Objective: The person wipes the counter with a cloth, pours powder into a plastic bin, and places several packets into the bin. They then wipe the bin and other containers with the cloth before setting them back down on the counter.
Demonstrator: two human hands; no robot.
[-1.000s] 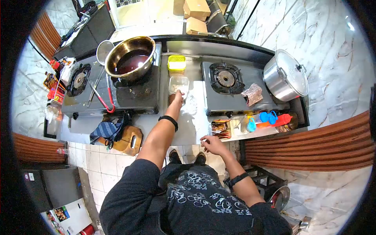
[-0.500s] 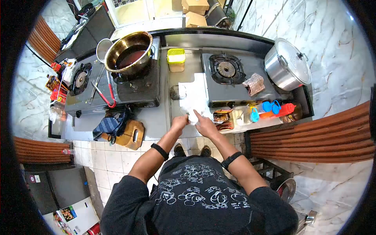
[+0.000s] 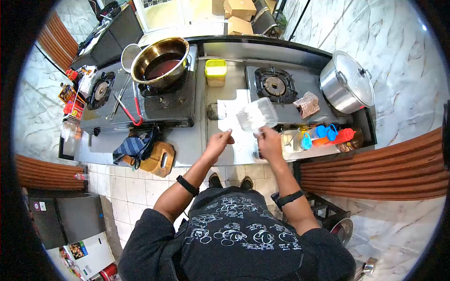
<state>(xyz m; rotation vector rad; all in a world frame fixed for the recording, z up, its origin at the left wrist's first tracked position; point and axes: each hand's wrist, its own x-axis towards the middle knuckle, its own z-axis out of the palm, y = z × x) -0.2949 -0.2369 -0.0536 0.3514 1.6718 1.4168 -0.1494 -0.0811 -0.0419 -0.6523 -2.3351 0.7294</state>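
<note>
Holding the clear plastic container over the desk, near the right-hand stove, appears to be the step in hand. The right hand grips its near edge; the left hand is curled nearby — whether around anything, one cannot tell. The next move calls for a steady grip, limiting the container's tilt.

Place: a kitchen
Burners: two gas stoves on the table
Cookware: deep golden pan, lidded metal pot
Utensils: mesh strainer, wooden chopping board
</note>
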